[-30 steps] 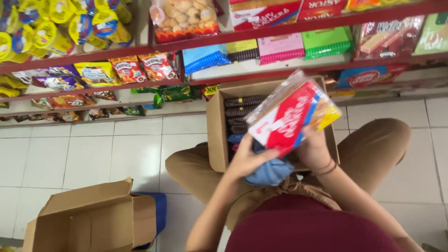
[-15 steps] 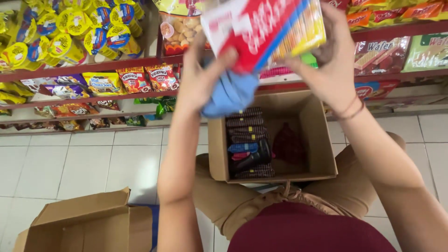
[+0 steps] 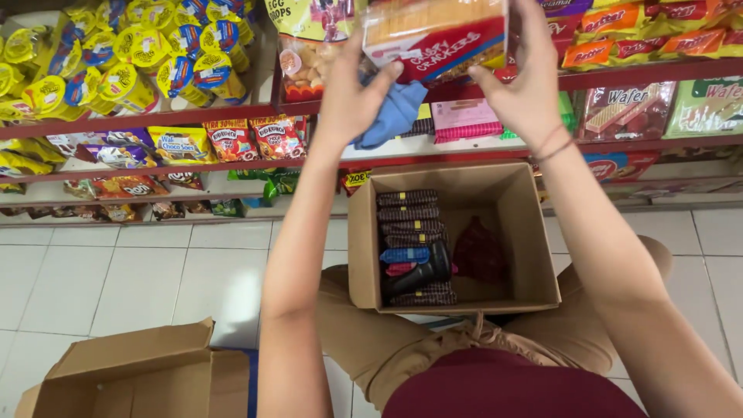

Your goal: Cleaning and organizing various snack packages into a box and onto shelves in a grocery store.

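Note:
Both my hands hold up a red and white pack of crackers [image 3: 437,35] at the level of the upper shelf. My left hand [image 3: 352,97] grips its left end and also clutches a blue cloth [image 3: 395,112] that hangs below. My right hand [image 3: 526,85] grips the right end, a thin band on its wrist. Below, an open cardboard box [image 3: 534,232] rests on my lap. It holds a stack of dark biscuit packs [image 3: 410,224], a black object and a dark red net bag [image 3: 480,251].
Red shelves [image 3: 193,116] with several snack bags, wafers and biscuit packs run across the top. A second open cardboard box [image 3: 131,379] lies on the white tiled floor [image 3: 116,271] at the lower left.
My hands have lifted the cracker pack from in front of the box up to the upper shelf. The box contents have come into view.

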